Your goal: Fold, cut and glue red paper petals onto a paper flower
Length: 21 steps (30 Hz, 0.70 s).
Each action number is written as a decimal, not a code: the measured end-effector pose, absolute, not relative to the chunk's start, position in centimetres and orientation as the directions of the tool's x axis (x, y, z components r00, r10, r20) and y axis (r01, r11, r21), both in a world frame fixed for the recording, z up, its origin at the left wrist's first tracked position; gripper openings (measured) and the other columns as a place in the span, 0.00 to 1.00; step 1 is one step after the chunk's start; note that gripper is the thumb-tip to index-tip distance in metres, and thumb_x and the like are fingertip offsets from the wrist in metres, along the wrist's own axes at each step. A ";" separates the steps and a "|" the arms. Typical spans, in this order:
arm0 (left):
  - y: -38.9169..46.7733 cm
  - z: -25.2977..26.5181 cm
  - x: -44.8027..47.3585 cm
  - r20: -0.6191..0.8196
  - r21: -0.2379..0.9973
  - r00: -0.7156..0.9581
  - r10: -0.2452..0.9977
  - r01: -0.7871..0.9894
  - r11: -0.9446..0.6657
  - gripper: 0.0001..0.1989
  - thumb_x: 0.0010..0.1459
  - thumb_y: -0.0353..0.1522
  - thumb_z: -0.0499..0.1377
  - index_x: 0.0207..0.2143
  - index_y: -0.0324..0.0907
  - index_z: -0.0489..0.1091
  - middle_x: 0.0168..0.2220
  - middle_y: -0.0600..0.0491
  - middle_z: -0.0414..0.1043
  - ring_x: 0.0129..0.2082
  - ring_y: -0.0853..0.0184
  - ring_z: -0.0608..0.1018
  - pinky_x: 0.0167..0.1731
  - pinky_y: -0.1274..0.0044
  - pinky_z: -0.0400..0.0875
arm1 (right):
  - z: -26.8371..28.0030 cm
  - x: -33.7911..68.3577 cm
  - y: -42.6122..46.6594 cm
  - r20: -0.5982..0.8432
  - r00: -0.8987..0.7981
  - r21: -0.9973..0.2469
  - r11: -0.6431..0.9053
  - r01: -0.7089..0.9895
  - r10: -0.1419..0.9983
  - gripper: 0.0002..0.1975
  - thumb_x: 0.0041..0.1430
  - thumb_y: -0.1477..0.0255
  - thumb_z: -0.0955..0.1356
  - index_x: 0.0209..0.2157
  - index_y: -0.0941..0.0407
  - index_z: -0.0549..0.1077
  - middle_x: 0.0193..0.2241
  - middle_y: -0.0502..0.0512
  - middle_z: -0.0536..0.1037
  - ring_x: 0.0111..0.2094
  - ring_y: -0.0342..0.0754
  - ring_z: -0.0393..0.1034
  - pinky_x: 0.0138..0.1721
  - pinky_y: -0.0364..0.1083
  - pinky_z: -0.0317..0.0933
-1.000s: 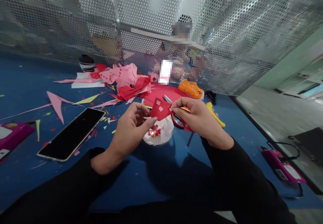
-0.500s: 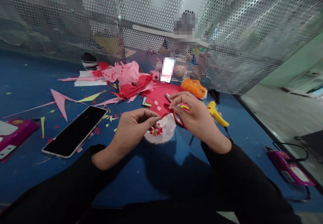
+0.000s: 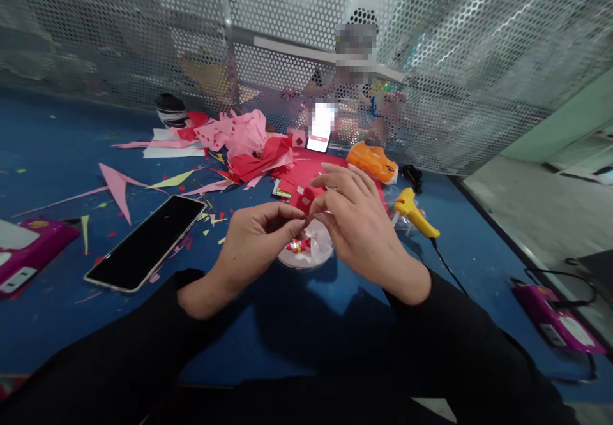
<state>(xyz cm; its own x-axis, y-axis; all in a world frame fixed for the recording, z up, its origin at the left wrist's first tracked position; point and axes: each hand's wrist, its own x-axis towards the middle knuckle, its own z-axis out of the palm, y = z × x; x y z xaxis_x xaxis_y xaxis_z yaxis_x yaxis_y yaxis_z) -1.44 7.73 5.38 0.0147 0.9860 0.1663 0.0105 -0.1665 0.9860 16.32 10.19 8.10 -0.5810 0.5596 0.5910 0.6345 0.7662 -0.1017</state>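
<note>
My left hand (image 3: 261, 237) is closed in a pinch above the left rim of a small round white dish (image 3: 320, 246). Opposite it, my right hand (image 3: 357, 224) pinches too, and the fingertips of both hands meet over the dish. Whatever sits between them is too small to make out. Tiny red, white and yellow paper bits (image 3: 297, 245) lie in the dish. Behind the hands is a sheet of red paper (image 3: 311, 164) with a few small pink squares (image 3: 305, 201) on it. My right hand hides part of that sheet.
A black phone (image 3: 148, 240) lies at left near a purple power strip (image 3: 38, 246). Pink and red paper scraps (image 3: 249, 138) are heaped behind. A yellow glue gun (image 3: 414, 213), an orange package (image 3: 372, 160) and another purple strip (image 3: 555, 316) are at right. A lit phone (image 3: 322, 128) leans against the perforated screen.
My right hand has moved left and down, bringing its fingertips to those of my left hand. The scissors seen near my right hand before are now hidden. The left hand has shifted slightly.
</note>
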 end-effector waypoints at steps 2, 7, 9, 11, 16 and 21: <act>7.7 5.5 -1.4 0.176 0.983 0.018 0.984 0.046 -0.177 0.06 0.51 0.34 0.67 0.30 0.40 0.80 0.25 0.54 0.80 0.25 0.68 0.79 0.31 0.78 0.76 | 8.0 16.2 10.1 0.580 -0.586 -0.103 0.764 0.636 0.566 0.09 0.65 0.79 0.62 0.35 0.54 0.72 0.50 0.61 0.77 0.62 0.57 0.63 0.66 0.61 0.52; 7.5 5.7 -1.3 0.190 0.976 0.013 0.982 0.105 -0.190 0.06 0.52 0.35 0.66 0.29 0.41 0.78 0.25 0.53 0.80 0.26 0.66 0.80 0.33 0.75 0.77 | 7.9 16.1 9.9 0.580 -0.574 -0.122 0.758 0.641 0.578 0.08 0.64 0.79 0.63 0.35 0.54 0.73 0.49 0.60 0.77 0.63 0.57 0.62 0.66 0.61 0.51; 7.5 5.7 -1.3 0.194 0.976 0.013 0.981 0.102 -0.194 0.06 0.52 0.35 0.65 0.29 0.41 0.78 0.25 0.53 0.79 0.25 0.66 0.80 0.32 0.75 0.77 | 7.9 16.1 9.9 0.581 -0.572 -0.130 0.760 0.637 0.579 0.08 0.64 0.79 0.64 0.35 0.54 0.73 0.48 0.59 0.77 0.62 0.57 0.63 0.66 0.61 0.51; 7.5 5.8 -1.3 0.194 0.977 0.011 0.981 0.089 -0.194 0.05 0.52 0.34 0.65 0.28 0.41 0.77 0.24 0.54 0.79 0.25 0.67 0.79 0.31 0.76 0.77 | 8.0 16.1 9.8 0.583 -0.568 -0.139 0.760 0.634 0.581 0.08 0.64 0.78 0.64 0.35 0.54 0.73 0.47 0.59 0.78 0.62 0.57 0.63 0.66 0.60 0.50; 7.6 5.8 -1.3 0.193 0.979 0.012 0.981 0.059 -0.194 0.05 0.51 0.34 0.65 0.28 0.41 0.77 0.24 0.55 0.78 0.24 0.68 0.79 0.30 0.78 0.76 | 8.1 16.1 9.5 0.586 -0.563 -0.150 0.760 0.632 0.584 0.07 0.64 0.78 0.64 0.34 0.54 0.73 0.45 0.57 0.79 0.61 0.57 0.64 0.66 0.60 0.49; 7.6 5.8 -1.3 0.204 0.976 0.032 0.978 0.068 -0.206 0.05 0.52 0.33 0.64 0.28 0.41 0.76 0.23 0.55 0.78 0.24 0.69 0.79 0.29 0.79 0.75 | 8.2 16.2 9.6 0.598 -0.554 -0.152 0.761 0.631 0.579 0.05 0.63 0.76 0.66 0.35 0.53 0.74 0.45 0.56 0.79 0.61 0.57 0.65 0.66 0.61 0.49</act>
